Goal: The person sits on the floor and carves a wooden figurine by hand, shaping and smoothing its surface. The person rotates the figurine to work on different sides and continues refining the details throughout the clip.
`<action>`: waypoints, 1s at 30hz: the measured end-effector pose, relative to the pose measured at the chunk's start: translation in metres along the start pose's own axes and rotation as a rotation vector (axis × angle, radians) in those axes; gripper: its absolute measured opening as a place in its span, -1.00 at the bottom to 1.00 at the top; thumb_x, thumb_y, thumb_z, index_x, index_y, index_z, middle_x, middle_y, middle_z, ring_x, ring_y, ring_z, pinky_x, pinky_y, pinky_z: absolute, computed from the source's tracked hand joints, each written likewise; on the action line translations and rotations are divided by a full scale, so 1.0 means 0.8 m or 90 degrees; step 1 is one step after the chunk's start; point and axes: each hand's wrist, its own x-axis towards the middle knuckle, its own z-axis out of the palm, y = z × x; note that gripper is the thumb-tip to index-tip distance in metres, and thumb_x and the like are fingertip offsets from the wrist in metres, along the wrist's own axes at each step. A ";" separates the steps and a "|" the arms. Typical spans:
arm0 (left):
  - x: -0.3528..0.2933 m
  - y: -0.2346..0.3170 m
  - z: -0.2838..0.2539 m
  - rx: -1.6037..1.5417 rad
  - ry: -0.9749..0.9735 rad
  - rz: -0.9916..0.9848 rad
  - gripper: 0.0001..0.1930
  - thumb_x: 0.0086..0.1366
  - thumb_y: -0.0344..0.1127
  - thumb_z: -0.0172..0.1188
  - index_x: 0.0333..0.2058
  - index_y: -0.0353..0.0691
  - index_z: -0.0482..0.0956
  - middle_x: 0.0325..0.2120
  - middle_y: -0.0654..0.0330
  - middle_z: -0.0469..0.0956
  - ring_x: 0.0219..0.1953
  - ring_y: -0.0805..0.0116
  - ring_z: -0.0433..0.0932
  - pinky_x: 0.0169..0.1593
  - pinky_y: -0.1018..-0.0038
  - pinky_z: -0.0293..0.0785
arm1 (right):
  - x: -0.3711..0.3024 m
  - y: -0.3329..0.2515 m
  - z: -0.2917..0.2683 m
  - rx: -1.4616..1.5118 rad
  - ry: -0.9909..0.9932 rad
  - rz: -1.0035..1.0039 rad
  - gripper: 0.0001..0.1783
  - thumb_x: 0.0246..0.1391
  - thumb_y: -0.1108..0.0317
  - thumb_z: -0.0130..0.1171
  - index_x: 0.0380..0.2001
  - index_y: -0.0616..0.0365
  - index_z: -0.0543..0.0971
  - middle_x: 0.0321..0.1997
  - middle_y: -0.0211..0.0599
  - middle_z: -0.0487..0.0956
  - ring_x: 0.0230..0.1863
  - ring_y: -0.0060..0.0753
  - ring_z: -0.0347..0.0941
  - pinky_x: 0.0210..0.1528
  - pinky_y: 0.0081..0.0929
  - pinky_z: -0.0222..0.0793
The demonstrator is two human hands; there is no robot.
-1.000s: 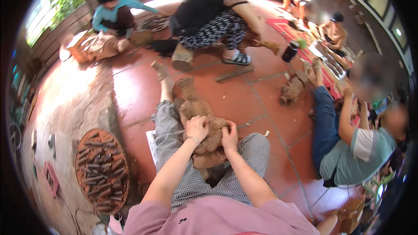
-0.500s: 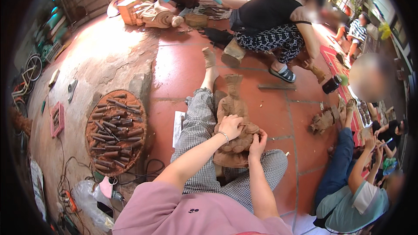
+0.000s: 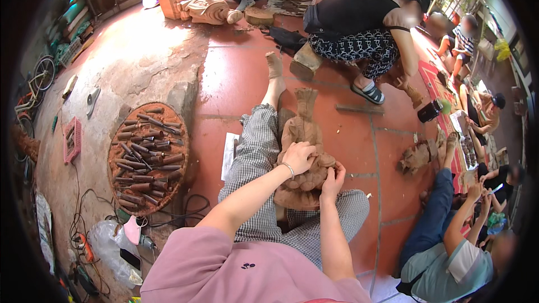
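A brown carved wooden figure [image 3: 301, 130] with a tall headpiece lies between my legs, its base toward me. My left hand [image 3: 297, 158], with a bracelet at the wrist, presses on the figure's middle. Its fingers are curled down; whether something small sits under them is hidden. My right hand [image 3: 332, 183] grips the figure's right side near the lap, thumb and fingers against the wood. My left leg [image 3: 252, 151], in checked trousers, stretches along the figure's left side, and the right one is bent.
To my left stands a round tray [image 3: 114, 182] of sawdust holding several chisels. A pink basket [image 3: 72, 140], cables and a plastic bag [image 3: 106, 241] lie beyond. Another carving [image 3: 418, 156] rests at right. A person in black [image 3: 359, 19] crouches ahead; others sit at right.
My left hand has shifted slightly on the figure, while my right hand keeps its hold. The whole view has tilted a little. At the far right, more of the seated people shows.
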 end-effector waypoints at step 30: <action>0.011 0.001 0.012 0.091 -0.075 -0.081 -0.98 0.07 -0.35 0.23 -0.50 -0.10 0.59 -0.50 0.26 0.53 -0.26 0.23 0.53 -0.16 0.27 0.34 | -0.003 -0.006 0.004 -0.045 0.021 0.006 -0.68 0.24 0.42 -0.02 0.04 0.24 0.37 -0.01 -0.24 0.44 -0.02 -0.38 0.36 0.11 -0.40 0.29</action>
